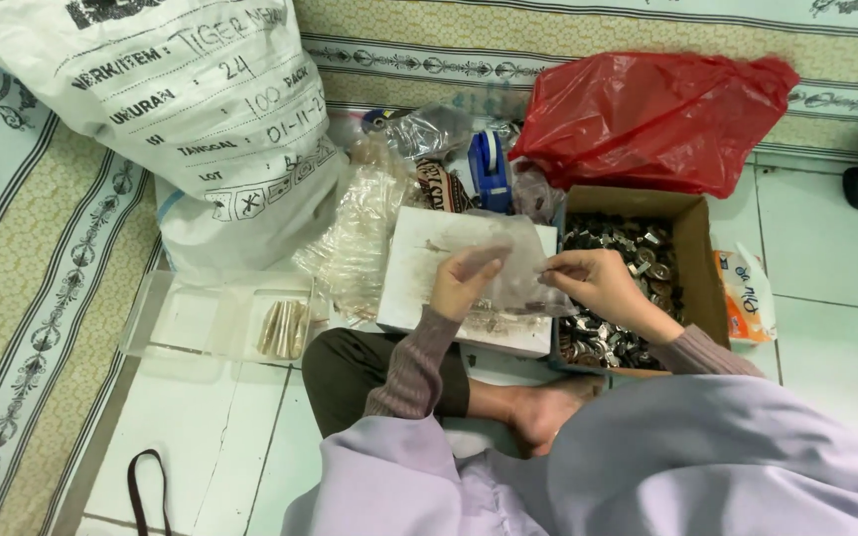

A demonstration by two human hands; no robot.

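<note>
My left hand [461, 281] and my right hand [598, 283] both pinch a small clear plastic bag [518, 263], holding it between them above a white board [419, 260] that rests on my lap. The bag's mouth is toward the right hand. Directly beneath the right hand sits a cardboard box [695, 248] full of small silvery metal parts [638, 248]. Whether anything lies inside the bag cannot be told.
A large white printed sack [201, 109] stands at the back left, a red plastic bag [657, 114] at the back right. A clear tray [211, 323] with brass-coloured pieces [283, 330] lies to my left, beside crumpled clear bags [355, 243] and a blue tape dispenser [489, 169].
</note>
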